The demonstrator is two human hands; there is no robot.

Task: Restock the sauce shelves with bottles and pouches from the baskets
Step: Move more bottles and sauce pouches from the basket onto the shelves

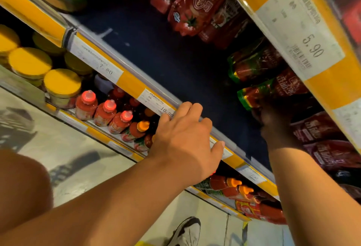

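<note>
The left hand (183, 138) rests on the front rail (136, 74) of the dark shelf (175, 60), its grip spread and relaxed. The right hand (273, 122) reaches deep over this shelf and its grip pinches a red pouch (273, 91) with green edge, beside other pouches (197, 5). Red bottles (105, 112) stand below the rail.
</note>
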